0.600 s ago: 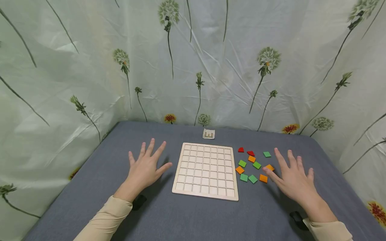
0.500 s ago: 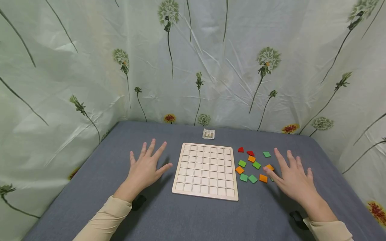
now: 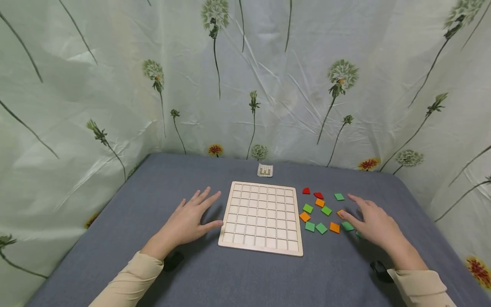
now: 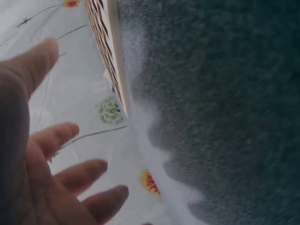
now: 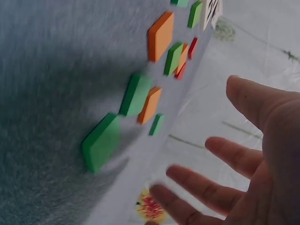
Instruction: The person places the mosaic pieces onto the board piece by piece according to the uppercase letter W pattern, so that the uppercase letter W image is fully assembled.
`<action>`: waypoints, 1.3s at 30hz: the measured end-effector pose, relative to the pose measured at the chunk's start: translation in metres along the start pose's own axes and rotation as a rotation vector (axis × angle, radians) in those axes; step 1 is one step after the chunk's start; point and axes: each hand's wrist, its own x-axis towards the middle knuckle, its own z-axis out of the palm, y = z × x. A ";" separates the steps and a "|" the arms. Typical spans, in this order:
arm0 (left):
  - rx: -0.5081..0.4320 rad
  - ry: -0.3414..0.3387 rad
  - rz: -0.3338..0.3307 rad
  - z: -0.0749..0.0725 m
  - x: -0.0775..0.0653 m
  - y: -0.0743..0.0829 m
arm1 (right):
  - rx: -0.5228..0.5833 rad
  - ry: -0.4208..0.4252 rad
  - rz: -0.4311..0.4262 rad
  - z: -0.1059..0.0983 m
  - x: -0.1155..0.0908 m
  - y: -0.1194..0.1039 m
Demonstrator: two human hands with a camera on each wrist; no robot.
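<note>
A pale wooden grid board [image 3: 261,217] lies in the middle of the table in the head view. Just left of it is my left hand [image 3: 188,221], fingers spread and extended, thumb tip at the board's left edge in this view. Over the right end of a scatter of coloured tiles is my right hand [image 3: 377,224], fingers loosely extended and holding nothing. Below its thumb and palm lie an orange tile [image 3: 340,214] and a green tile [image 3: 347,226], partly covered by the hand. The right wrist view shows a dark green tile [image 5: 101,143] nearest the hand.
Several more tiles lie between board and right hand: red pieces [image 3: 319,195], light green ones [image 3: 308,208] and orange ones [image 3: 334,227]. A small printed card [image 3: 265,170] lies behind the board. A flower-patterned curtain [image 3: 245,85] rises behind the grey cloth-covered table [image 3: 215,277].
Both hands have lowered and their fingers have drawn in from a wide spread. My left hand has moved slightly toward the board. More green tiles show beside my right hand.
</note>
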 end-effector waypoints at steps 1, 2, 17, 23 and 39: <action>-0.011 -0.014 0.013 0.000 -0.001 0.000 | 0.016 -0.006 0.000 0.000 0.002 0.002; -0.024 -0.029 0.025 0.001 -0.001 -0.001 | 0.034 -0.010 0.000 0.000 0.003 0.005; -0.264 -0.226 0.121 0.011 -0.001 -0.012 | 0.191 -0.072 -0.046 0.014 0.028 0.017; -0.273 -0.274 0.113 0.011 0.001 -0.011 | 0.199 -0.099 -0.047 0.014 0.034 0.010; -0.271 -0.291 0.113 0.011 0.004 -0.012 | 0.121 -0.104 0.082 0.019 0.044 0.000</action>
